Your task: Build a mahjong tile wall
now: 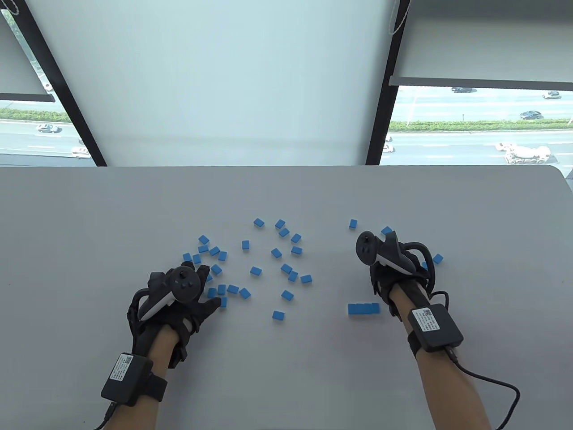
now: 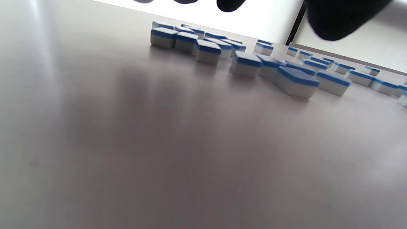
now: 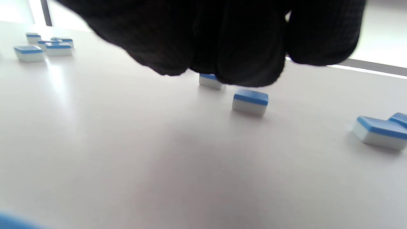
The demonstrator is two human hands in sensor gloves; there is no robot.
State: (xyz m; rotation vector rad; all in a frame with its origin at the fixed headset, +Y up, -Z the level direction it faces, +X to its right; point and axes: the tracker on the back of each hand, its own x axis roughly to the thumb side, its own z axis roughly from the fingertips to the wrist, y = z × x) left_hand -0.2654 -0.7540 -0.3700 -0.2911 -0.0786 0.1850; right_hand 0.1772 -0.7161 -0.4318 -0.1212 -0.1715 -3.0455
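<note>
Wall row [image 1: 363,308]: four blue-backed mahjong tiles side by side, touching, face down, near the front of the bench [image 1: 492,215], just left of the right wrist. Early stage, my read: most loose tiles [image 1: 286,268] lie scattered mid-bench, blue tops over white bodies.

Right hand [image 1: 394,273] sits above a few stray tiles [image 3: 250,101]; fingers look curled, nothing seen in them. Left hand [image 1: 188,300] rests spread at the left cluster's edge, gripping nothing.

Next: pick a stray, butt it flush against the row's end, same orientation.

left grip [image 1: 190,298]: fingers spread, low | right grip [image 1: 387,268]: fingers curled under
</note>
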